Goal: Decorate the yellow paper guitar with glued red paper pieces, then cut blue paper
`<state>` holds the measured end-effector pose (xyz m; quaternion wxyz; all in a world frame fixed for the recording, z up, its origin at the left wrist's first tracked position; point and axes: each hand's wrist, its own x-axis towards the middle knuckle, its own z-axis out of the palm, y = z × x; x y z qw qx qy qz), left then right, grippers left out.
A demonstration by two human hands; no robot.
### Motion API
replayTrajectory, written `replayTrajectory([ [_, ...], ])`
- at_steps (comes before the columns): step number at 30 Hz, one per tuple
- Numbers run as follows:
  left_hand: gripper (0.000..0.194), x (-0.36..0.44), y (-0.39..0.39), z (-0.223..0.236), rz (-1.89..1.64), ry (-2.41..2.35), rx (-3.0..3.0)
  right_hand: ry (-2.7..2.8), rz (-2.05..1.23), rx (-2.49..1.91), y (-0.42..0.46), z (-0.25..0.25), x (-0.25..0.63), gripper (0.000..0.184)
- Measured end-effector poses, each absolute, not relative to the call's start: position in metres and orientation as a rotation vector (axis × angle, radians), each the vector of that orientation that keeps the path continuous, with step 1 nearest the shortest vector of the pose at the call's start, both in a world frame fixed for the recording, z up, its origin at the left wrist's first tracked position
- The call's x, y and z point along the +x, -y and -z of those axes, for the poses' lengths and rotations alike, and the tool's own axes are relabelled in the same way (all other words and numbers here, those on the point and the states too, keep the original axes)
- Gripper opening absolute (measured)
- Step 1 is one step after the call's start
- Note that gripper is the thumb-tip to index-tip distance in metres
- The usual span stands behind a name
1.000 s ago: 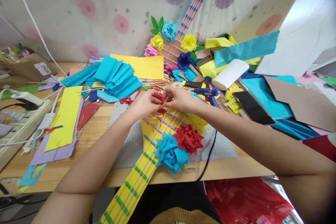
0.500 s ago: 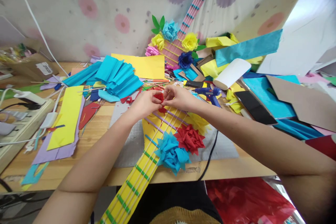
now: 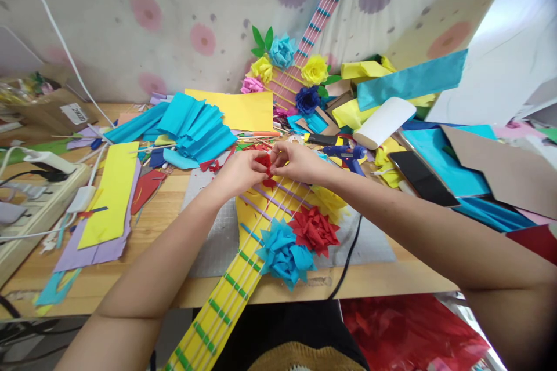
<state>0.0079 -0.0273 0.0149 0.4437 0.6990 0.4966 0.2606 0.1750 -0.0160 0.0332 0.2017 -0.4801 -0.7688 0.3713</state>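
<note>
Both hands meet over the far end of a yellow craft guitar [image 3: 256, 208], whose neck points toward me. My left hand [image 3: 243, 171] is closed, its fingertips pinching a red paper flower [image 3: 264, 161]. From the other side my right hand [image 3: 293, 162] pinches at the same red paper, fingers curled and thumb against fingertips. Part of the flower is hidden behind the fingers. On the guitar's near right side sit a blue paper flower [image 3: 286, 250] and a red paper flower [image 3: 314, 230], with yellow paper [image 3: 331, 203] behind them.
A blue glue gun [image 3: 348, 152] lies right of my hands, its black cord [image 3: 348, 261] running over the front edge. Crumpled blue paper [image 3: 195, 127] lies left. A phone [image 3: 422, 177] and cardboard [image 3: 505, 165] are at right. A pink craft guitar [image 3: 315, 29] leans behind; a power strip [image 3: 39, 208] is far left.
Almost nothing differs. My fingers shift very slightly at the red paper flower; the guitar and everything around it stay in place.
</note>
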Motion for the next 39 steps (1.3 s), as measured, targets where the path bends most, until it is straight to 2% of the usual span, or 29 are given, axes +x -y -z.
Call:
replayTrajectory([
  [26, 0.05, 0.008, 0.028, -0.017, -0.657, -1.226, 1.715, 2.166, -1.051, -1.327, 0.016, -0.037, 0.175, 0.021],
  [39, 0.037, 0.012, 0.038, -0.027, -0.516, -1.509, 2.031, 2.156, -0.962, -1.429, 0.012, -0.047, 0.184, 0.025],
])
